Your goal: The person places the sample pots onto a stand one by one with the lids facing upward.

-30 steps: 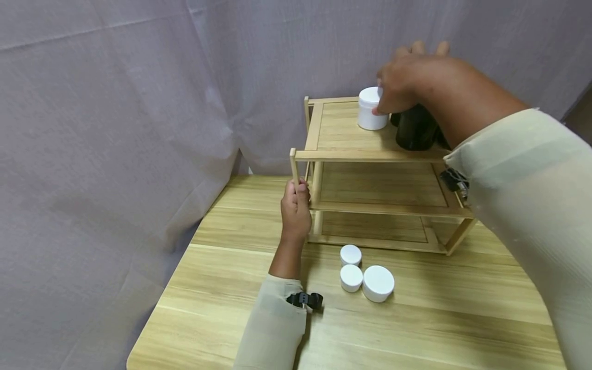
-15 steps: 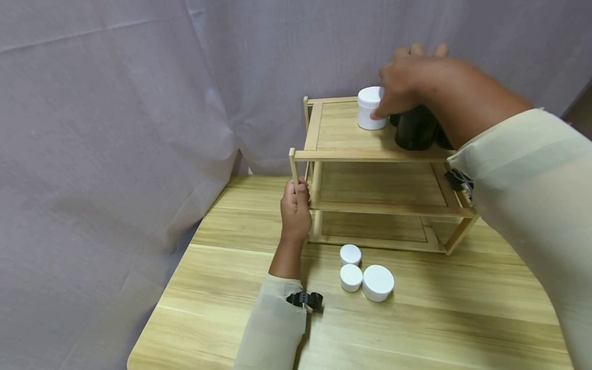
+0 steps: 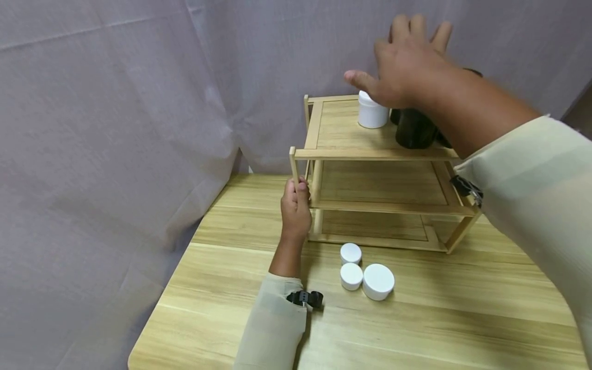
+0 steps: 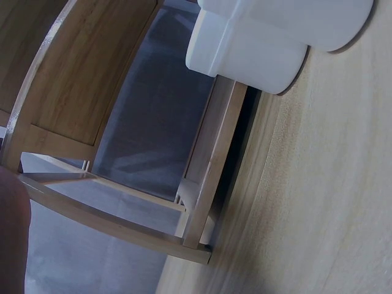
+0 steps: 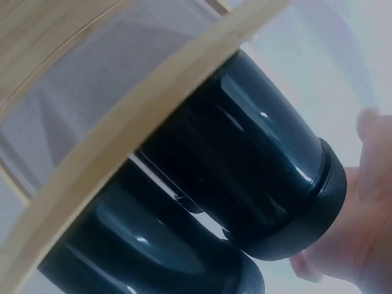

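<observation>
My left hand [image 3: 296, 210] grips the front left post of a three-tier wooden rack [image 3: 370, 155]. Over the top shelf, my right hand [image 3: 407, 72] is raised with fingers and thumb spread, holding nothing. Just below its thumb stands a white lidded jar [image 3: 372, 114] on that shelf. Dark, glossy jars with black lids stand beside it, partly hidden by my right hand and forearm; the right wrist view shows one dark jar [image 5: 245, 153] next to another dark jar [image 5: 147, 239]. In that view my hand is behind the first jar's lid.
In front of the rack, on the wooden table [image 3: 222, 298], sit two small white jars, a rear one [image 3: 350, 254] and a front one [image 3: 351, 276], and a wider white jar [image 3: 378, 281]. A grey curtain [image 3: 139, 128] hangs behind and to the left.
My right hand has let go of the white jar and lifted, with thumb and fingers spreading. The jar stays on the top shelf. My left hand has not moved.
</observation>
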The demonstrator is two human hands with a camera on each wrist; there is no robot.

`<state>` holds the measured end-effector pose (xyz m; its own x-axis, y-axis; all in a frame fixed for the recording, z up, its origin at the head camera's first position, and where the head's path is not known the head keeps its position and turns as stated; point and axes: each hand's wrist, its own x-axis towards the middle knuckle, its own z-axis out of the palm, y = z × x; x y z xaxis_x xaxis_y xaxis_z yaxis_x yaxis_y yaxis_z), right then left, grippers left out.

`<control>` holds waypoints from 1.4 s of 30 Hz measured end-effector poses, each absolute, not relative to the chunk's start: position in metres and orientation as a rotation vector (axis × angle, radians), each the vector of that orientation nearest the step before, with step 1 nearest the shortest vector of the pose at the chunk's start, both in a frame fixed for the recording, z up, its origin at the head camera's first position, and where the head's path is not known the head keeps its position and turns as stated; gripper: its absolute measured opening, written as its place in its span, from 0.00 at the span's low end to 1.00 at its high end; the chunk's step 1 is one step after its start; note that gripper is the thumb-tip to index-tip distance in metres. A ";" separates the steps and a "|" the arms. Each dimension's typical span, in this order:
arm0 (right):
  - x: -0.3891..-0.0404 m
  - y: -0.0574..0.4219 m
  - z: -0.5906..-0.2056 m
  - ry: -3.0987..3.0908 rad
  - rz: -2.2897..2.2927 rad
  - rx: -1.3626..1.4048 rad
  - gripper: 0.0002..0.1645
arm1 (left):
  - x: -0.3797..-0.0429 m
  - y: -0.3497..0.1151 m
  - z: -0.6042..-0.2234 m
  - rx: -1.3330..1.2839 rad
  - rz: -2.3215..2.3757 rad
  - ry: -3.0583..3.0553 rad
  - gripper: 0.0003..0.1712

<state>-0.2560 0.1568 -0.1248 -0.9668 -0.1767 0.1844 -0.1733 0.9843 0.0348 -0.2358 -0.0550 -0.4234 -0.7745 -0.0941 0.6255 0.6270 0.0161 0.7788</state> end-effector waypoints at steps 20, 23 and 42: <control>-0.214 0.145 -0.154 -2.553 0.011 0.461 0.52 | -0.233 -0.054 -0.422 -0.533 -1.821 -1.788 0.18; -0.206 0.143 -0.165 -2.407 0.092 0.554 0.55 | -0.233 -0.056 -0.422 -0.542 -1.826 -1.790 0.18; -0.178 0.129 -0.252 -1.807 0.063 0.913 0.51 | -0.234 -0.053 -0.422 -0.520 -1.833 -1.776 0.17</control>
